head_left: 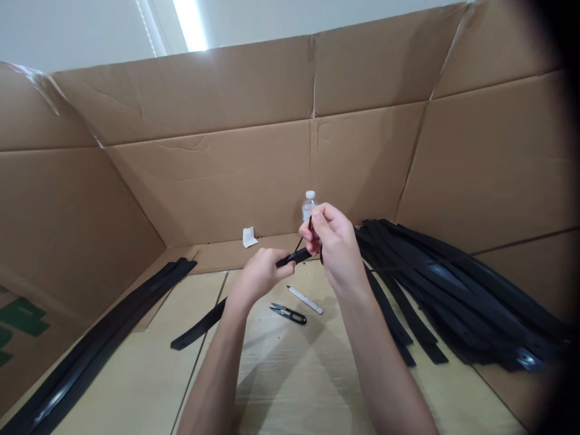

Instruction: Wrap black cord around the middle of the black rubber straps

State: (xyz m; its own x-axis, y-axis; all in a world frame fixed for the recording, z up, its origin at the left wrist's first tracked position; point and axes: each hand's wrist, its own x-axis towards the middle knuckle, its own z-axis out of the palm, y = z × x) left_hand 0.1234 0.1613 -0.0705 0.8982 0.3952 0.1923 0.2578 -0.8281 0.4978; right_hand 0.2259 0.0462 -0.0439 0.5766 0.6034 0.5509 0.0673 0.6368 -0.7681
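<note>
Forearms nearest me. My left hand (258,275) grips the black strip (199,326) mid-table; my right hand (333,241) pinches its thread (299,243) taut. Trimming stage, I judge: thread snips (289,313) needed next.

Tall brown cardboard walls (217,175) enclose the scene. Centre: clear plastic water bottle (309,205), small white paper scrap (249,237), white marker pen (305,299), black thread snips (289,313). Right: heap of black straps (457,290). Lower left: black strap bundle (104,338).
</note>
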